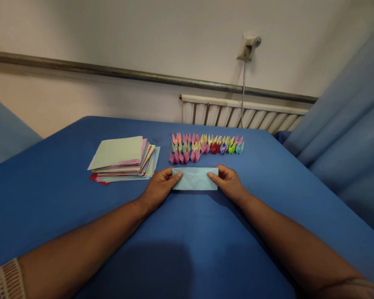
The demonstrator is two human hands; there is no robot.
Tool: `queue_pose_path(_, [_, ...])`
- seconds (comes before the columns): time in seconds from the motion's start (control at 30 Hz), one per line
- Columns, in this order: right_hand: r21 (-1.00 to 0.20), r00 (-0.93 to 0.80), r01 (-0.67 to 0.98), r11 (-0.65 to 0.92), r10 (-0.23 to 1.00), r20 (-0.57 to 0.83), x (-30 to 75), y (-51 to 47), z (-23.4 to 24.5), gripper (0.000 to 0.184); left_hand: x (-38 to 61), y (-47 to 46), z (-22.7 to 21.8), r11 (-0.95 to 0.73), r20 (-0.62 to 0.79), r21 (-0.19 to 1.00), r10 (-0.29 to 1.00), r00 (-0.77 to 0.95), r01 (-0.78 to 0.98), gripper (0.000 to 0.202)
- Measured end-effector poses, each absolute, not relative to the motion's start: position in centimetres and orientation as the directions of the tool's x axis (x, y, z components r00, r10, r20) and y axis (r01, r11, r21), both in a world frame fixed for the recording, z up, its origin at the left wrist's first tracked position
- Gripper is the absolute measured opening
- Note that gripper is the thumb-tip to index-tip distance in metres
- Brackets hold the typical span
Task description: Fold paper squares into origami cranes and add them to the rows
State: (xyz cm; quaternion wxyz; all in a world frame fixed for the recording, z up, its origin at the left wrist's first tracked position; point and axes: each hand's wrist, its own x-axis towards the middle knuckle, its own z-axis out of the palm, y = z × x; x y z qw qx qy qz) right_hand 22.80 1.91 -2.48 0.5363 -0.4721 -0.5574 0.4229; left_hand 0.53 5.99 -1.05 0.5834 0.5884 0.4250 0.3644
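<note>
A pale blue sheet of origami paper (195,181), folded into a long rectangle with faint creases, is held level above the blue surface. My left hand (162,182) pinches its left end, thumb on the face toward me and fingers behind. My right hand (230,182) grips the right end in the same way. Just beyond the paper stand several small folded paper cranes (195,155) in rows, in pink, yellow, green, red, purple and blue. Left of my left hand lies a thick stack of coloured paper sheets (120,151), a pale yellow-green one on top.
The blue covered table (65,207) reaches toward the wall. Behind it are a metal rail (127,74), a white radiator (230,106) and a socket (247,47) with a plug and hanging cord. A blue curtain (352,120) hangs at the right.
</note>
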Motion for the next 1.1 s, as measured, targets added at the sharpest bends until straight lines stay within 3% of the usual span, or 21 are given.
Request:
queue_pose_path(0.27, [-0.972, 0.018, 0.096, 0.214, 0.976, 0.216, 23.0, 1.9, -2.7, 0.033, 0.5, 6.0, -1.1, 0.034, -0.052, 0.998, 0.919, 0.391, 0.053, 0.034])
queue_pose_path(0.57, [-0.99, 0.041, 0.061, 0.128, 0.991, 0.13, 22.8, 1.6, -2.2, 0.037, 0.6, 6.0, -1.0, 0.019, -0.046, 0.997, 0.918, 0.395, 0.071, 0.032])
queue_pose_path(0.7, [-0.978, 0.085, 0.137, 0.157, 0.982, 0.17, 22.9, 1.9, -2.5, 0.041, 0.4, 6.2, -1.0, -0.045, -0.028, 0.984, 0.918, 0.395, 0.175, 0.035])
queue_pose_path(0.8, [-0.959, 0.119, 0.245, 0.145, 0.977, 0.179, 23.1, 2.5, -3.3, 0.044, 0.2, 6.6, -1.0, -0.167, 0.027, 0.918, 0.931, 0.365, 0.359, 0.037])
queue_pose_path(0.9, [-0.879, 0.147, 0.455, 0.144, 0.961, 0.234, 23.3, 3.1, -3.7, 0.043, 0.2, 7.0, -1.0, -0.317, 0.132, 0.771, 0.928, 0.349, 0.552, 0.037])
queue_pose_path(1.0, [-0.691, 0.123, 0.676, 0.258, 0.884, 0.451, 23.0, 2.6, -3.1, 0.029, 0.3, 7.3, -0.8, -0.406, 0.184, 0.628, 0.906, 0.381, 0.664, 0.033])
queue_pose_path(1.03, [-0.612, 0.079, 0.731, 0.301, 0.854, 0.514, 22.7, 2.2, -2.7, 0.03, 0.4, 7.3, -0.8, -0.42, 0.187, 0.594, 0.901, 0.39, 0.686, 0.032])
queue_pose_path(1.1, [-0.474, -0.124, 0.791, 0.388, 0.859, 0.497, 21.8, 1.1, -2.0, 0.04, 0.4, 7.3, -0.7, -0.433, 0.189, 0.55, 0.898, 0.398, 0.715, 0.03])
